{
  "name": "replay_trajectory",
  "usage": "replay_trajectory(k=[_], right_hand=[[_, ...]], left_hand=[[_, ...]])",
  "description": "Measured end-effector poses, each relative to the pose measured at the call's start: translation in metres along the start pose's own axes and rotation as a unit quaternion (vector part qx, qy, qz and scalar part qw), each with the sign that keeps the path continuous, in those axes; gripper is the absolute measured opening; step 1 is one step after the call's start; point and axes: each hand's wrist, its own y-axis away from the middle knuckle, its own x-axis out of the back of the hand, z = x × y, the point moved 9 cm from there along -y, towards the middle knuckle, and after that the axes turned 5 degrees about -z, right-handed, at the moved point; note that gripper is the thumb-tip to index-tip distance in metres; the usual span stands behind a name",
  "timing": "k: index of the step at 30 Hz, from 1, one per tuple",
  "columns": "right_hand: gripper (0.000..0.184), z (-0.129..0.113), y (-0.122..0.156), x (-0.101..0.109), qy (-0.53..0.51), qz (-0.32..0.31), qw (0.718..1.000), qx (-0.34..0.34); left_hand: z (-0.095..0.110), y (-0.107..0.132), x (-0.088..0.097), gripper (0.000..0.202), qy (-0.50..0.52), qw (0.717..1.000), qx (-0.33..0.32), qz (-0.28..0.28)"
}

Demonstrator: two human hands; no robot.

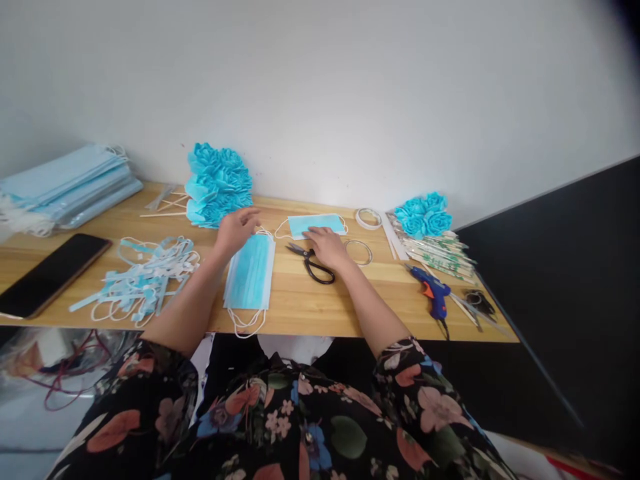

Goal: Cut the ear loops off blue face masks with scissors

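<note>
My left hand (pixel 237 231) hovers at the top end of a small pile of blue face masks (pixel 249 273), its fingers loosely stretched to the right with nothing visible in them. A single blue face mask (pixel 320 223) lies crosswise to the right, ear loops out at both ends. My right hand (pixel 327 247) rests its spread fingertips on the lower edge of that mask. Black-handled scissors (pixel 319 270) lie beside my right wrist, blades pointing left. A ring of thin wire or tape (pixel 361 253) is just right of this hand.
Blue mask-fabric flowers stand in a large bunch (pixel 217 183) at the back and a smaller bunch (pixel 424 215) on the right. Cut strips (pixel 145 280), a phone (pixel 53 275) and stacked masks (pixel 70 183) lie left. A tape roll (pixel 368 219) and glue gun (pixel 433 291) lie right.
</note>
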Motion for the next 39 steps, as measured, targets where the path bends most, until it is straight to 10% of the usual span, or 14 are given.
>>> replay_trajectory(k=[10, 16, 30, 34, 39], right_hand=[[0.041, -0.033, 0.001, 0.006, 0.032, -0.069, 0.996, 0.041], [0.025, -0.067, 0.005, 0.031, 0.025, 0.018, 0.999, 0.029], [0.013, -0.091, -0.040, 0.001, -0.120, 0.024, 0.992, 0.033], [0.013, -0.082, -0.028, 0.021, -0.335, 0.113, 0.933, 0.073], [0.028, -0.060, -0.020, 0.033, -0.598, 0.110, 0.794, 0.018]], left_hand=[[-0.010, -0.003, -0.001, 0.047, -0.069, 0.997, 0.021, -0.028], [-0.011, -0.004, -0.004, 0.041, -0.094, 0.995, -0.009, -0.030], [0.002, 0.002, 0.007, 0.036, -0.062, 0.997, -0.027, 0.046], [0.013, 0.004, 0.013, 0.035, 0.038, 0.995, -0.041, 0.078], [0.021, 0.009, -0.002, 0.055, 0.164, 0.986, -0.019, -0.001]])
